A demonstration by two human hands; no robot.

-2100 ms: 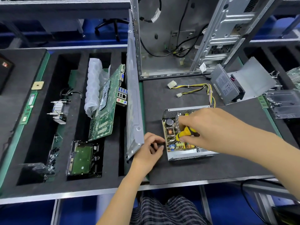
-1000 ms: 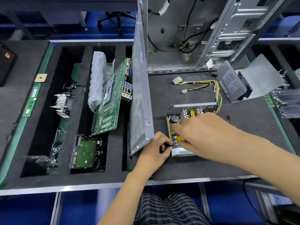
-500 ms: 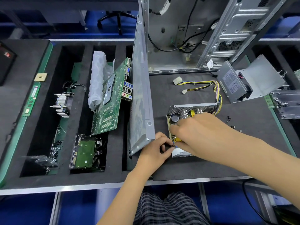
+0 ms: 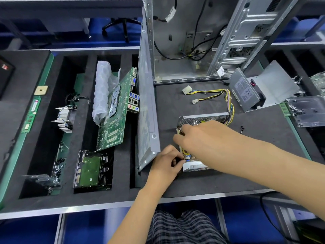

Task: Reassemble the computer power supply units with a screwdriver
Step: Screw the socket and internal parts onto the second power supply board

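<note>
While the open power supply unit [image 4: 202, 120] is sitting on the black mat [image 4: 202, 180], the left hand [image 4: 165, 162] is pinching its near corner, likely steadying it, and the right hand [image 4: 202, 138] is curling over a yellow-handled screwdriver [image 4: 184, 152], mostly hidden.

Pretty even overhead light here, bright enough, with only soft shadows under the hands. The metal side panel [image 4: 146, 110] catches a mild sheen, no harsh glare. Wide-angle lens bends the straight edges hard toward the corners. Slightly soft overall, and the foam slots [image 4: 42, 131] go nearly black inside.
</note>
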